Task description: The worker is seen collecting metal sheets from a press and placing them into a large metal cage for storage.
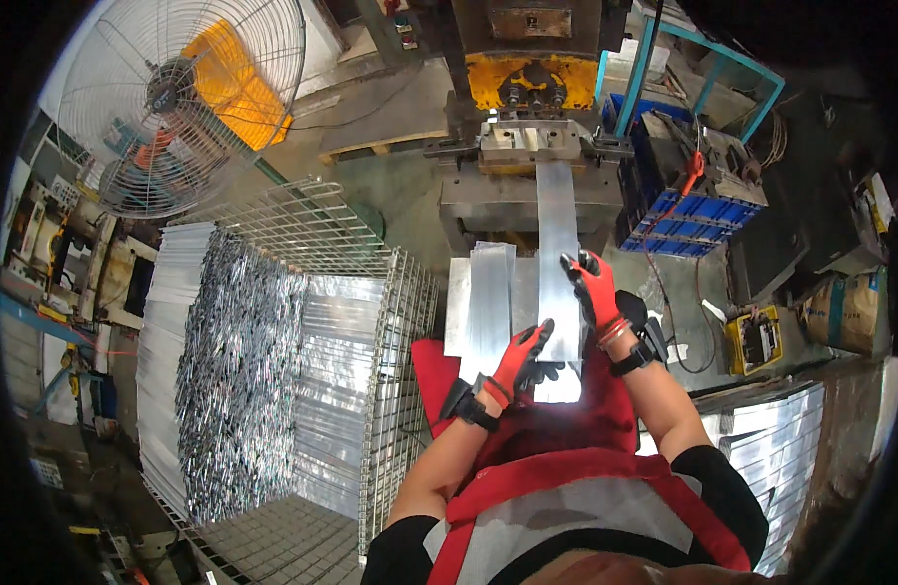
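Note:
A long shiny metal strip [556, 234] runs from my lap into the press machine [530, 141] ahead. My right hand [592, 288], in a red and black glove, rests on the strip's right edge with the fingers spread along it. My left hand [523, 359], gloved the same way, grips the strip's near left edge. A stack of similar metal strips [488, 292] lies just left of the fed strip on a small table.
A wire mesh cage [303, 370] full of stacked metal strips stands to my left, with a large standing fan [176, 97] beyond it. A blue crate [693, 210] sits right of the press. More stacked strips [776, 434] lie at my right.

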Tool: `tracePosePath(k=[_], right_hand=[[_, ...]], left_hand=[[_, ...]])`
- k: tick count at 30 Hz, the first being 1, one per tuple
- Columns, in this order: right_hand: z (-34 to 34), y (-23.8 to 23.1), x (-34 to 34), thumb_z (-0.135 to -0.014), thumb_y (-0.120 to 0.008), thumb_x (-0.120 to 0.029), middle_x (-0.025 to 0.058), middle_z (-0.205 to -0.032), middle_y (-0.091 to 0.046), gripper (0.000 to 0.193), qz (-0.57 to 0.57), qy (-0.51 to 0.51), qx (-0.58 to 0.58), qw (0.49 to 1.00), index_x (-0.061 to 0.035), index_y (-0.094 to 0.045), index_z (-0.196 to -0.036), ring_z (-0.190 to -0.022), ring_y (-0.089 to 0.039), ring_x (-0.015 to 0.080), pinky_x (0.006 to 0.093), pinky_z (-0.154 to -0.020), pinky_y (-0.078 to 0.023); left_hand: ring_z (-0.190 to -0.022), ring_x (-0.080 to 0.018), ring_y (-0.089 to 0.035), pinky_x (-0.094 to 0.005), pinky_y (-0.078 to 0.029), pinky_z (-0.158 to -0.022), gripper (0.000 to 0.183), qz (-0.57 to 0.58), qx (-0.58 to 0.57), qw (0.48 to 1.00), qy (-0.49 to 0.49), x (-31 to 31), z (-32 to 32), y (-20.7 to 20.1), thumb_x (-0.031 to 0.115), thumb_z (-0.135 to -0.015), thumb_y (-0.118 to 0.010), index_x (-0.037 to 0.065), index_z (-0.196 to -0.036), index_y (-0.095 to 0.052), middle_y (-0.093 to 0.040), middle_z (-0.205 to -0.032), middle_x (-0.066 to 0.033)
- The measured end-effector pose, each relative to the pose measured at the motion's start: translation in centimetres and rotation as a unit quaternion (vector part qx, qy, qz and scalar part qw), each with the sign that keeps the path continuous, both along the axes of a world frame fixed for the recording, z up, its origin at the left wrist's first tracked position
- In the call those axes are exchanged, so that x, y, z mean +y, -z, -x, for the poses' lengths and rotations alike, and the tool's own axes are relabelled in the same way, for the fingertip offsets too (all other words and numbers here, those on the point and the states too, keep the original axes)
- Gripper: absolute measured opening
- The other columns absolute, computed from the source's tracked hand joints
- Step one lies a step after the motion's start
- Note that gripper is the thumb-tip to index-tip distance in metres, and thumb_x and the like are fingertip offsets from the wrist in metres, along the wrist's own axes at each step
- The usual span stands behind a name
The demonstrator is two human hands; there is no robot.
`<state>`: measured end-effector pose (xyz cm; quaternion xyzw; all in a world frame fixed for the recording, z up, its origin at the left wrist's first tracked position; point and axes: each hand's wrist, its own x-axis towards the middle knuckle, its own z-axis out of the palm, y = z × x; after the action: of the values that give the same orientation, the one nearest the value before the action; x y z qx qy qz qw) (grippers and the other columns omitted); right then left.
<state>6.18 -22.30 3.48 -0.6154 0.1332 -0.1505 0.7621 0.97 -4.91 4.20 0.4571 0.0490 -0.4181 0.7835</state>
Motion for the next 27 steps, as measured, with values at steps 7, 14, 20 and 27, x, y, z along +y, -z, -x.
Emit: tracePosePath(k=[7,14,20,27], right_hand=[[-6.1,-3.1,0.1,-0.077,-0.063,-0.018,-0.0099,-0.06,-0.038,0.02,-0.04,0.005,-0.026,0.999,-0.0103,-0.049,-0.065,-0.053,-0.03,0.001,0.0201,-0.045,-0.025],[-8.5,-2.9,-0.2,-0.077,-0.062,-0.014,-0.0097,-0.062,-0.042,0.018,-0.058,-0.057,-0.031,0.996,-0.01,-0.052,-0.062,-0.055,-0.035,0.0019,0.0207,-0.049,-0.028],[-8.5,-3.2,0.1,-0.075,-0.062,-0.012,-0.0068,-0.064,-0.051,0.009,-0.071,-0.057,-0.048,0.995,-0.0082,-0.059,-0.067,-0.06,-0.043,0.0039,0.02,-0.055,-0.034],[-8.2,-3.2,0.0,-0.076,-0.061,-0.012,-0.0066,-0.066,-0.05,0.01,-0.073,-0.07,-0.039,0.994,-0.008,-0.058,-0.067,-0.062,-0.043,0.0038,0.0216,-0.057,-0.036]], left_hand=[[-0.041,-0.0166,-0.055,-0.0235,-0.039,-0.031,0.034,0.045,0.015,0.998,0.041,-1.1,-5.0,-3.6,0.042,-0.087,-0.043,0.011,-0.101,-0.05,-0.058,-0.061,-0.011],[-0.046,-0.0212,-0.056,-0.0271,-0.037,-0.032,0.034,0.028,-0.041,0.997,-0.053,-1.6,-7.1,-3.1,0.034,-0.087,-0.047,0.008,-0.109,-0.048,-0.05,-0.082,-0.0037],[-0.047,-0.0217,-0.055,-0.0277,-0.039,-0.033,0.036,0.045,-0.051,0.994,-0.09,-1.6,-7.1,-1.8,0.03,-0.086,-0.048,0.006,-0.112,-0.047,-0.048,-0.089,-0.0042],[-0.049,-0.0233,-0.056,-0.0292,-0.039,-0.034,0.035,0.038,-0.03,0.997,-0.063,-1.5,-7.2,-1.5,0.028,-0.087,-0.045,0.005,-0.113,-0.047,-0.047,-0.096,-0.006]])
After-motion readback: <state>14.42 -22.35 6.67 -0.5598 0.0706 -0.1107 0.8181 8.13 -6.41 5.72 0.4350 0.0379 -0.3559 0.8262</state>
